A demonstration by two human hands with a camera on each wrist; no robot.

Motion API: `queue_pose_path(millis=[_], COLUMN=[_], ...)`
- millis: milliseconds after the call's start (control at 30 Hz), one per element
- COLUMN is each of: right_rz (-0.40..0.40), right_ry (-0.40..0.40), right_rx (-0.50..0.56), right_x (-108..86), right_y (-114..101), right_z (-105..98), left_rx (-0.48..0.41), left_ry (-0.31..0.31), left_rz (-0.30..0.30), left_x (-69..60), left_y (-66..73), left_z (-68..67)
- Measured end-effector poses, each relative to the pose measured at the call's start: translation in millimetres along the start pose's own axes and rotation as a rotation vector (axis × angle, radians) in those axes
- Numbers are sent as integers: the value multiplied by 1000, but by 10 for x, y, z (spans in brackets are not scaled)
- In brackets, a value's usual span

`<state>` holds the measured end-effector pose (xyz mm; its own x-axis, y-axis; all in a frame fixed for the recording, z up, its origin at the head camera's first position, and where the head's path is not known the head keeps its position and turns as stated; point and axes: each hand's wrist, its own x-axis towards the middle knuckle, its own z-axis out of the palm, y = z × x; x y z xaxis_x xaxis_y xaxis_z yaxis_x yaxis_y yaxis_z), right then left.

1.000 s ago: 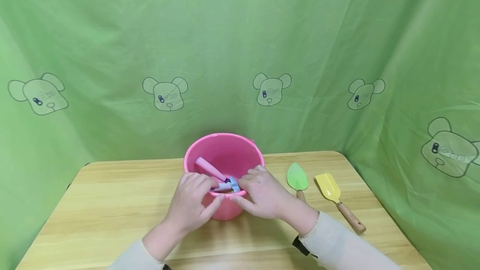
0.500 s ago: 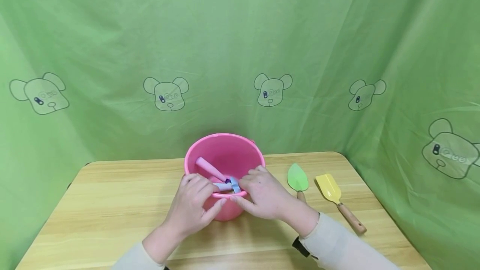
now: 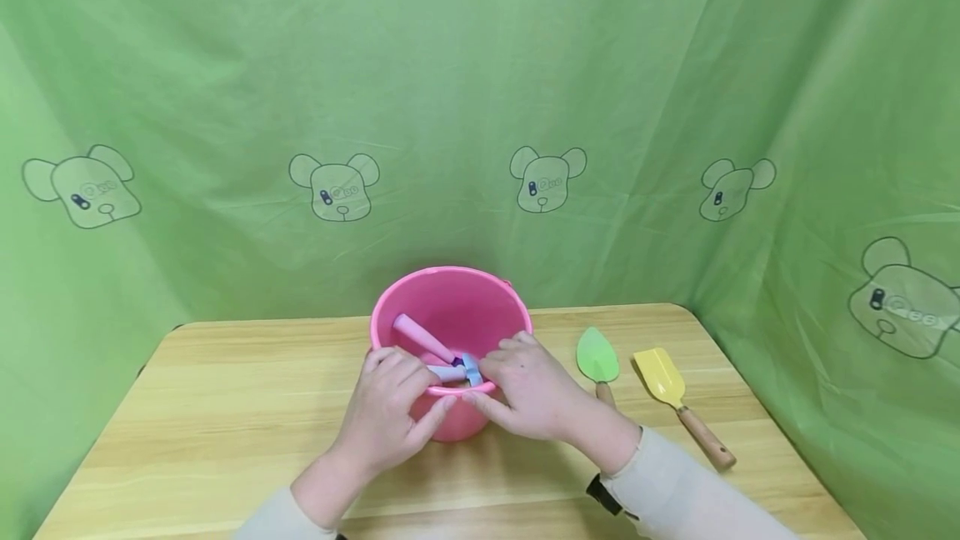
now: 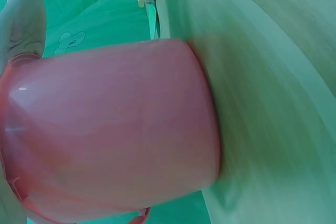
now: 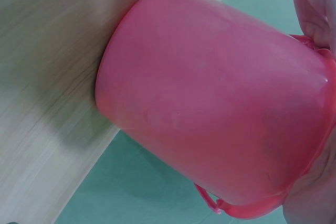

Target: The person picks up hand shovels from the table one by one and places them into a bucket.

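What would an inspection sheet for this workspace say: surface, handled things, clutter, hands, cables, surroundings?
Surface: wood-grain table, light-toned.
Job's things: pink bucket stands upright on the table; inside are a pink handle leaning on the wall and a light-blue piece, both partly hidden.
Clutter: green trowel and yellow trowel lie right of the bucket, apart; the green one's handle is partly hidden by the right arm.
Hands: left hand and right hand grip the bucket's near rim.
Cables: nothing seen.
Surroundings: green curtain printed with bear-like heads.
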<state>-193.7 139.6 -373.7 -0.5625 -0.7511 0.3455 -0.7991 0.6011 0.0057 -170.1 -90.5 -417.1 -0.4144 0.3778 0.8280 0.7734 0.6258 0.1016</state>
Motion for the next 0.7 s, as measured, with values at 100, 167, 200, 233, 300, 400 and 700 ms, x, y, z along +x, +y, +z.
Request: queue_pose_path(millis=[100,167,200,233,300,400,700], right_rz=[-1,-3,-5,-6,-8,-14,-8], right_ry=[-1,0,3,5,8,14,10], right_rx=[-5,-10,-11,-11,-9,-8,-5], right_x=[-3,-5,-6,-6,-6,-6,-6], right_y=[-1,-1,-1,-2,-2,1,7], right_z=[-4,-3,-2,-3,2,5,4], left_rx=[3,3,4,4,3,-4,-25], left_ry=[8,10,8,7,7,0,-13], left_rz=[0,-2,-4,-7,-9,-16,-33], left_x=[-4,-7,-8,-9,-9,-3,4], left_y=[0,-3,-3,-4,-3,5,9], left_z=[16,24,25,25,24,19,10])
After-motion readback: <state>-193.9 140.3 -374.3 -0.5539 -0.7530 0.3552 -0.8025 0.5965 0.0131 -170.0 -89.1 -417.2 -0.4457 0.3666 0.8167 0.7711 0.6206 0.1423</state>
